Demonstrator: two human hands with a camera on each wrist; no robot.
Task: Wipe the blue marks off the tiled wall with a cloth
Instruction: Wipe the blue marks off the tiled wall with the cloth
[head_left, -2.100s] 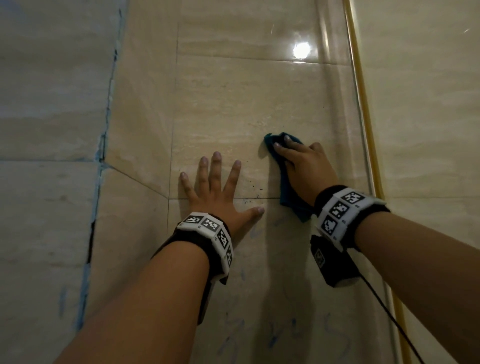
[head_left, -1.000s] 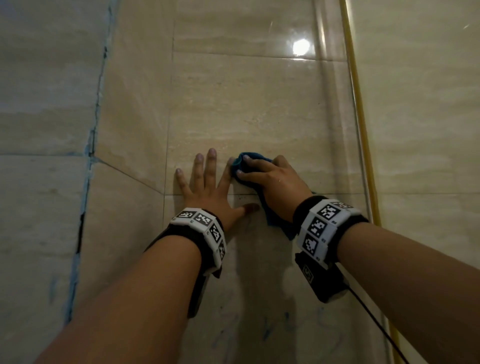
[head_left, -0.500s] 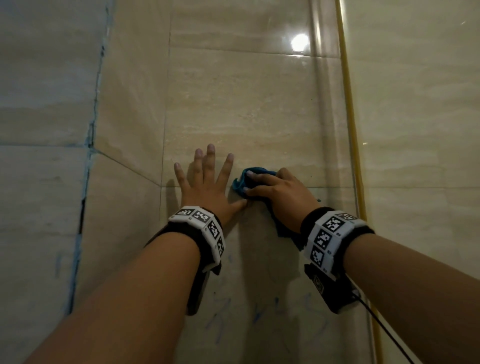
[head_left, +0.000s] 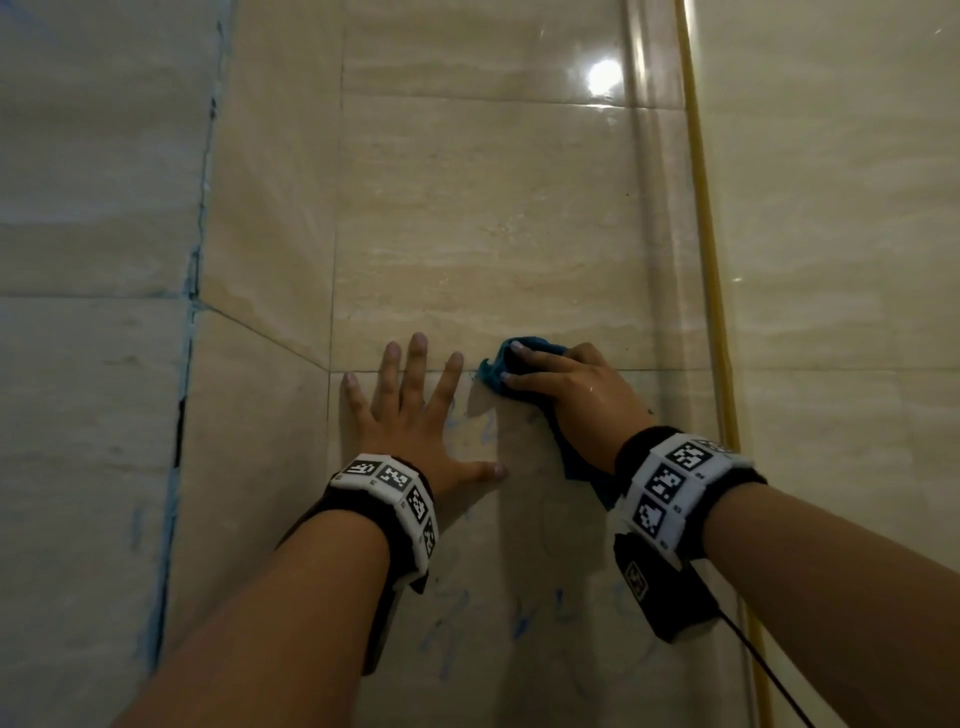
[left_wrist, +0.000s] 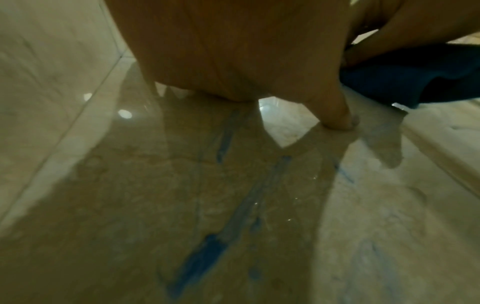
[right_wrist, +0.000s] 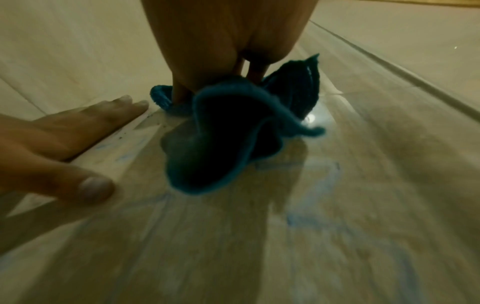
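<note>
My right hand (head_left: 566, 395) grips a bunched blue cloth (head_left: 524, 349) and presses it on the beige tiled wall (head_left: 467, 218) at a horizontal grout line. In the right wrist view a loose corner of the cloth (right_wrist: 223, 131) hangs under my palm. My left hand (head_left: 415, 410) lies flat on the wall just left of the cloth, fingers spread and thumb out. Faint blue marks (head_left: 519, 618) streak the tile below both wrists. The left wrist view shows these blue marks (left_wrist: 200, 265) as long smears, with the cloth (left_wrist: 415, 76) at the upper right.
A gold trim strip (head_left: 706, 260) runs vertically right of the hands, with another tiled panel beyond it. At the left the wall meets a side wall along a blue-stained seam (head_left: 195, 260). A black cable (head_left: 769, 670) trails from my right wrist.
My right hand has swept the cloth down and left across the tile until it sits beside my left index finger. The left hand stays flat on the wall, its thumb now spread wider.
</note>
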